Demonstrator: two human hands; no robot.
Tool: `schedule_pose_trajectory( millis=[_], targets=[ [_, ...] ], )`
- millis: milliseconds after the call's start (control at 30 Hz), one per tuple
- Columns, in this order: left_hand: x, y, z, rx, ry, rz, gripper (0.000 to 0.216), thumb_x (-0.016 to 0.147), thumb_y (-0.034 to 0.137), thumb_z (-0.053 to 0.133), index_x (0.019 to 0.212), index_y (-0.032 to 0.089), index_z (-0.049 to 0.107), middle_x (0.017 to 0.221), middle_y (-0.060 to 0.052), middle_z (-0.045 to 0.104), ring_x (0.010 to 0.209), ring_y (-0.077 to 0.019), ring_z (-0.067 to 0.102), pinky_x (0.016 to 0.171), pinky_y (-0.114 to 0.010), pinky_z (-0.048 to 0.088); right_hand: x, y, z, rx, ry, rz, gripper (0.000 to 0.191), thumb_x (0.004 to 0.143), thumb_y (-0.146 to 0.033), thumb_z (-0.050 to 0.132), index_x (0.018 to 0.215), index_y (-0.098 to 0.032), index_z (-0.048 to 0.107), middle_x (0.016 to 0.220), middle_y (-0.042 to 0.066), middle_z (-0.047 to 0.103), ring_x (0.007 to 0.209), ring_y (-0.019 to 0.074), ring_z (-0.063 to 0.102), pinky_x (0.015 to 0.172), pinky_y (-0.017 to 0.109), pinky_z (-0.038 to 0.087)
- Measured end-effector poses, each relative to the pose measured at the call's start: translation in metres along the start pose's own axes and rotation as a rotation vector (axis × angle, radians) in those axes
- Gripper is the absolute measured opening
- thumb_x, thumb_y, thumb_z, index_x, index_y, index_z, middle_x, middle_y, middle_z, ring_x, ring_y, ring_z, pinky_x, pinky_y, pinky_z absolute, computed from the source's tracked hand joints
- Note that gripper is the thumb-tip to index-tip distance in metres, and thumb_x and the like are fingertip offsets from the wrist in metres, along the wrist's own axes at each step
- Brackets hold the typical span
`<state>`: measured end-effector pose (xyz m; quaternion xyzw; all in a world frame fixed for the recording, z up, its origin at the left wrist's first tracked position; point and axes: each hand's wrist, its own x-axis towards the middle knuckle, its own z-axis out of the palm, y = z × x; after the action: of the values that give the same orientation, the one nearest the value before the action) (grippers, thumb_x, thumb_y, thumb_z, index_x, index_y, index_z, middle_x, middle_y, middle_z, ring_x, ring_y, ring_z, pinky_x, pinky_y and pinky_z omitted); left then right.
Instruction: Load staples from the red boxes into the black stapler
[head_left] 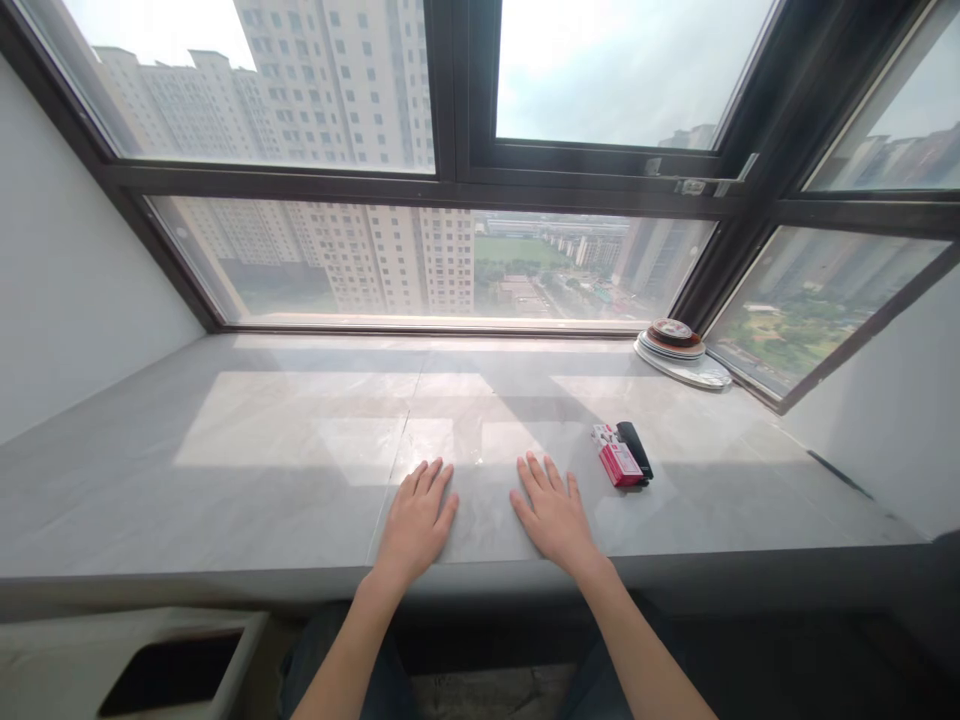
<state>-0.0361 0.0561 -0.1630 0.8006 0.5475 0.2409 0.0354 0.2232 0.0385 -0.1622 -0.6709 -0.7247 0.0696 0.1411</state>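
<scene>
My left hand lies flat, palm down, on the grey stone window ledge, fingers stretched out and holding nothing. My right hand lies flat beside it in the same way, a small gap between the two. A red and white small box rests on the ledge just right of my right hand, not touched. A black lighter-like object lies against the box's right side.
A stack of round plates or dishes sits at the back right corner of the ledge by the window frame. White walls flank both sides. A pale box with a dark opening stands low at left.
</scene>
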Motion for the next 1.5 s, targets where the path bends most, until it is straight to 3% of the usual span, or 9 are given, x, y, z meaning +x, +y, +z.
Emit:
schedule_pose_trajectory(
  millis=[100, 300, 667, 1500],
  targets=[
    [-0.005, 0.002, 0.004, 0.141, -0.005, -0.029, 0.053, 0.106, 0.042, 0.037, 0.158, 0.032, 0.039, 0.167, -0.002, 0.031, 0.157, -0.0282, 0.021, 0.126, -0.053, 0.022, -0.004, -0.010, 0.006, -0.090, 0.036, 0.034, 0.060, 0.108, -0.049, 0.029, 0.165, -0.034, 0.024, 0.172, -0.003, 0.014, 0.158, 0.0280, 0.006, 0.124, 0.058, 0.003],
    [-0.003, 0.010, 0.005, 0.216, -0.042, -0.049, 0.055, 0.107, 0.046, 0.032, 0.160, 0.033, 0.035, 0.170, 0.000, 0.025, 0.158, -0.0260, 0.017, 0.126, -0.052, 0.021, -0.006, -0.012, 0.000, -0.108, 0.006, 0.041, 0.060, 0.108, -0.051, 0.026, 0.165, -0.035, 0.023, 0.172, -0.005, 0.014, 0.159, 0.0260, 0.005, 0.125, 0.055, 0.004],
    [-0.003, 0.006, 0.006, 0.117, -0.027, -0.057, 0.055, 0.106, 0.047, 0.035, 0.159, 0.035, 0.036, 0.167, 0.000, 0.031, 0.158, -0.0278, 0.019, 0.126, -0.054, 0.020, -0.008, -0.011, -0.001, -0.081, 0.028, 0.029, 0.059, 0.108, -0.052, 0.029, 0.165, -0.035, 0.025, 0.171, -0.005, 0.017, 0.158, 0.0263, 0.008, 0.126, 0.053, 0.006],
    [-0.004, 0.007, 0.003, 0.128, -0.040, -0.044, 0.054, 0.107, 0.047, 0.033, 0.159, 0.034, 0.036, 0.169, 0.000, 0.027, 0.158, -0.0261, 0.018, 0.127, -0.053, 0.019, -0.008, -0.009, 0.002, -0.074, 0.044, 0.025, 0.058, 0.108, -0.051, 0.029, 0.164, -0.034, 0.028, 0.171, -0.004, 0.017, 0.158, 0.0262, 0.009, 0.126, 0.054, 0.006]
  ],
)
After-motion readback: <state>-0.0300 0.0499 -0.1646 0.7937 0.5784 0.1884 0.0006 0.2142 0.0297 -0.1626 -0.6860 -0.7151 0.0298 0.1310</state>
